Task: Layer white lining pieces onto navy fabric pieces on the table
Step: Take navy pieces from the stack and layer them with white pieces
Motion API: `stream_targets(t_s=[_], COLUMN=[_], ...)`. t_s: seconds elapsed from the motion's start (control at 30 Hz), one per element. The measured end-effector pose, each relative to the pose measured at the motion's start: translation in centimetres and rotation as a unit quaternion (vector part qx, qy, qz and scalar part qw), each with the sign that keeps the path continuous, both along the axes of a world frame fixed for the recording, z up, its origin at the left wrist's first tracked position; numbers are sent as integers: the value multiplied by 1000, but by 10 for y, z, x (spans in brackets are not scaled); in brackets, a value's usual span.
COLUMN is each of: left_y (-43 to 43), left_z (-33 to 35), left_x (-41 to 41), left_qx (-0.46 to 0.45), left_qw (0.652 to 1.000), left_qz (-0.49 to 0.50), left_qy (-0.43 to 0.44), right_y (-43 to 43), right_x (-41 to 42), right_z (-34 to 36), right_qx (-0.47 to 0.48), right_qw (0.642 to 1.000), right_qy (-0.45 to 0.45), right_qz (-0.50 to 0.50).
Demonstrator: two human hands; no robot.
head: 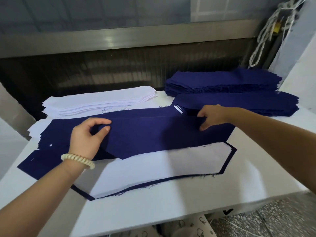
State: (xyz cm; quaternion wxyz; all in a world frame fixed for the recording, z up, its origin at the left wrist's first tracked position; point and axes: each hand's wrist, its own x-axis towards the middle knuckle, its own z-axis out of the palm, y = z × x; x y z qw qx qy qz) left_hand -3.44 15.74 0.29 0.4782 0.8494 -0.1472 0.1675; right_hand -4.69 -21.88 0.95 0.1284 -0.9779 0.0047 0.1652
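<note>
White worktable (pixel 171 211) fills the view, w/ a metal rail (pixel 119 40) & a dark slatted panel behind it. 2 hands hold 1 navy piece (pixel 145 134) spread across the middle of the table.

- **Left hand** (pixel 87 135), w/ a pale bead bracelet (pixel 77 160) on the wrist, pinches the piece's far edge between thumb & curled fingers.
- **Right hand** (pixel 212 117) grips the right end, fingers curled round the cloth.

Just in front, a white lining piece (pixel 153 168) lies flat on a lower navy piece (pixel 227 161), which shows as a thin rim round it: 1 pair looks already layered. The held piece overlaps that pair's far side.

At back left sits a lining stack (pixel 102 101). At back right are 2 navy stacks (pixel 222 82). More navy & white pcs lie piled under the left hand.

Handling, as a judgement:
- The cloth looks light, soft & limp, w/ no stiffness, so it should sag between the hands unless kept gently taut.
- Cut edges are frayed w/ loose threads, so tugging there may pull them.
- The best hold is prob. 2 pinches set well apart on 1 long edge, as here.
- Cloth on cloth tends to cling, so lowering it should work better than dragging.
- The lining looks thinner & may crease or lift, so peel 1 layer off by a corner.
</note>
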Motion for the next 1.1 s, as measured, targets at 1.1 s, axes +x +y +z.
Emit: stream_targets(t_s=[1.1], left_y=[83], left_z=[-37], left_x=[-25], left_qx=[198], left_qw=[954], left_qz=[-50], left_qy=[220], right_y=[-8], right_x=[-53], right_z=[-15], right_qx=[42], right_qw=[997], right_qy=[37], right_qz=[-44])
